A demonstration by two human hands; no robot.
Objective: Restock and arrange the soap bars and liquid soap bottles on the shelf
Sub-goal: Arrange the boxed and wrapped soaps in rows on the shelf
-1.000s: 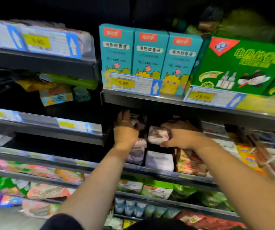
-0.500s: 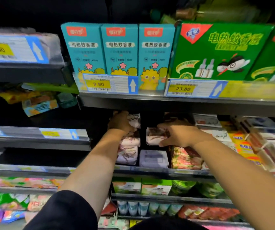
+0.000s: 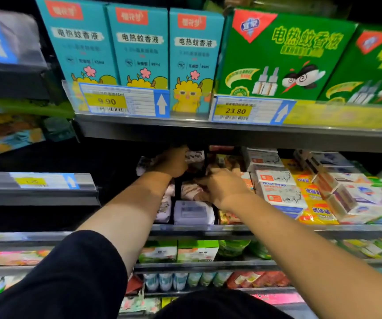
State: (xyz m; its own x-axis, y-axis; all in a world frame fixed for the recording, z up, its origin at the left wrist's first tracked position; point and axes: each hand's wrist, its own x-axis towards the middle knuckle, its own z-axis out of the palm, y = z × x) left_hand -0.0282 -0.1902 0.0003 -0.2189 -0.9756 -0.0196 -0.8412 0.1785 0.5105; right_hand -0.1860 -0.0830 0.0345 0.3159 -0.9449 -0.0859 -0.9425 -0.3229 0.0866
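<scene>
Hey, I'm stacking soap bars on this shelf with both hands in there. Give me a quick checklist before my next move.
1. Right hand grips the pink-wrapped soap bar: ok.
2. Left hand has a firm hold on the patterned soap pack: cannot tell, fingers hidden.
3. Lavender soap pack underneath lies flat behind the shelf lip: ok.
4. Headroom under the upper shelf for another bar: cannot tell, too dark.
5. Goat Soap boxes alongside are stacked and facing out: ok.
</scene>
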